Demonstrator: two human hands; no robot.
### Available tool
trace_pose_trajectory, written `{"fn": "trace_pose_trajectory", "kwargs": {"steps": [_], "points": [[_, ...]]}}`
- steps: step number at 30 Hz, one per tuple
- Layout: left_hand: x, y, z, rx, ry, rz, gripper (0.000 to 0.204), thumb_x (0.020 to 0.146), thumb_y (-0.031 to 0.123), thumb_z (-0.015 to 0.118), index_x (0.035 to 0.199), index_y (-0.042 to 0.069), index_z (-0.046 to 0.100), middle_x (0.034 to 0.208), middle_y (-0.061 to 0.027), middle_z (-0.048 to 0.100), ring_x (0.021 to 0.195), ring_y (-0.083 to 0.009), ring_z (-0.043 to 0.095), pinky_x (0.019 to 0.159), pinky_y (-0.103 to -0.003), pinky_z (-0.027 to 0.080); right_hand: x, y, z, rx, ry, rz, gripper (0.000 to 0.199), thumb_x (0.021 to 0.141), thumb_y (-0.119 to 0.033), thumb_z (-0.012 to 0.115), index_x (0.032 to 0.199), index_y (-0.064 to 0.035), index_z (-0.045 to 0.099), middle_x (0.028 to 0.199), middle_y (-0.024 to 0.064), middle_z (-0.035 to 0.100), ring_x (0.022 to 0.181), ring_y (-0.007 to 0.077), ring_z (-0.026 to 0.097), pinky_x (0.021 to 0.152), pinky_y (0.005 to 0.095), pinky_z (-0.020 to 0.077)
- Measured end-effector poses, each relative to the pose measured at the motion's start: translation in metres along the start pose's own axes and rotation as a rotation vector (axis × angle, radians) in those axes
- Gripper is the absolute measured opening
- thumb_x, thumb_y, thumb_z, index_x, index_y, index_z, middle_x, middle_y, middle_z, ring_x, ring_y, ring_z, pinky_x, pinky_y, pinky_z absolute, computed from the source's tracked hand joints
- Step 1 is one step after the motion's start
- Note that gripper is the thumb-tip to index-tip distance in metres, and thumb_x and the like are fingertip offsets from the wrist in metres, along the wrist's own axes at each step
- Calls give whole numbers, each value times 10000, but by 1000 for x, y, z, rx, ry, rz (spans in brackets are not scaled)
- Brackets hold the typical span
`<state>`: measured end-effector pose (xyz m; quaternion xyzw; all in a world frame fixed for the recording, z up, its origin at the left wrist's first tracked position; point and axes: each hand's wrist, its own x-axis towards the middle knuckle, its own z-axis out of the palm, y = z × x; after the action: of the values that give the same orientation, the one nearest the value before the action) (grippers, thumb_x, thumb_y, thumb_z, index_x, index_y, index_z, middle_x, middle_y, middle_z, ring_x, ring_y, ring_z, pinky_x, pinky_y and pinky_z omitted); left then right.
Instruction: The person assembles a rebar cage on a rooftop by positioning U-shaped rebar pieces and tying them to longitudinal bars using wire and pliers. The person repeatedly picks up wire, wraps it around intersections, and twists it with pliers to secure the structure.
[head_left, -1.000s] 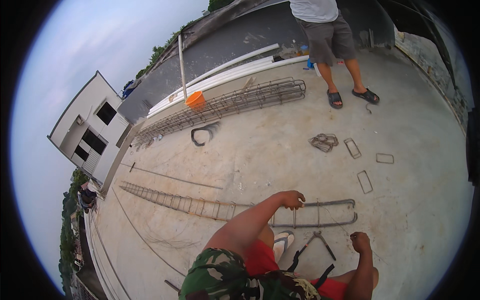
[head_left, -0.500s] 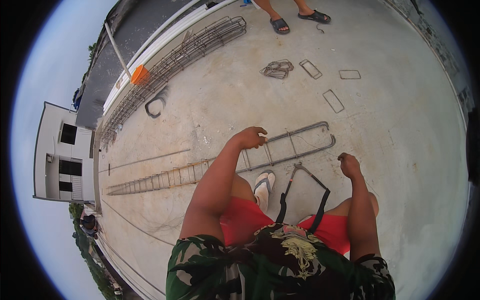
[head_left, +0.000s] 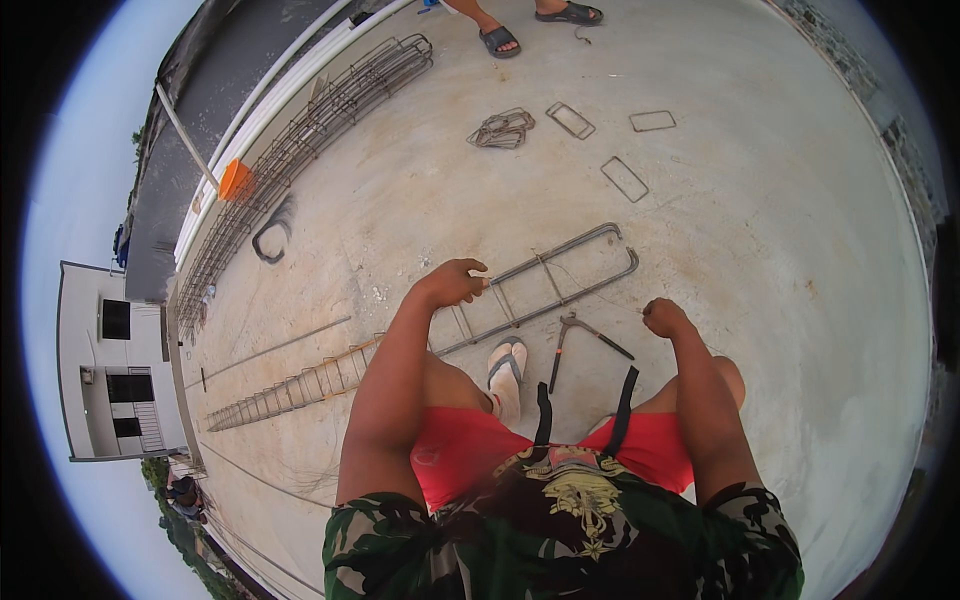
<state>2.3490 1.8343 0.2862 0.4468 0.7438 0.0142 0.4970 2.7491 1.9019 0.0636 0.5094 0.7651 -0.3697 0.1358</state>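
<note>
A long, narrow rebar cage [head_left: 516,321] lies across the concrete in front of me, its hooked bar ends to the right. My left hand [head_left: 452,284] is closed around its far bar, as far as the angle shows. My right hand [head_left: 665,317], off the cage's hooked end, is closed in a pinch on a thin wire [head_left: 620,298]. The wire runs left toward the cage, and its far end is hard to follow. Between my feet and the cage lie pincers [head_left: 562,350] with dark, orange-marked handles spread apart.
Loose rectangular stirrups [head_left: 625,180] and a stirrup pile [head_left: 502,128] lie farther off. Finished cages [head_left: 330,130] stretch along the left beside white pipes [head_left: 270,95] and an orange bucket [head_left: 235,180]. A coil of wire [head_left: 268,243] sits nearby. Another person's sandalled feet [head_left: 500,40] stand at the far edge.
My view has turned and shifted, so the cage and stirrups sit farther left in it. The pincers now show clear of the black straps. Both hands keep about the same places by the cage.
</note>
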Motion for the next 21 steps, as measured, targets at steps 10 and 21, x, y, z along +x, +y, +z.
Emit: {"fn": "trace_pose_trajectory", "kwargs": {"steps": [10, 21], "points": [[37, 17, -5, 22, -82, 23, 471, 867, 246, 595, 1278, 37, 504, 925, -117, 657, 772, -188, 618, 610, -312, 485, -18, -4, -19, 87, 18, 81, 450, 823, -400, 576, 1117, -66, 643, 1136, 182, 614, 1069, 349, 577, 889, 460, 474], [80, 54, 1, -31, -218, 116, 453, 886, 223, 594, 1287, 40, 489, 948, -127, 661, 788, -189, 634, 639, -316, 495, -155, 163, -105, 117, 908, 953, 773, 883, -502, 511, 1426, -16, 254, 1452, 213, 299, 1347, 402, 255, 1049, 584, 235]]}}
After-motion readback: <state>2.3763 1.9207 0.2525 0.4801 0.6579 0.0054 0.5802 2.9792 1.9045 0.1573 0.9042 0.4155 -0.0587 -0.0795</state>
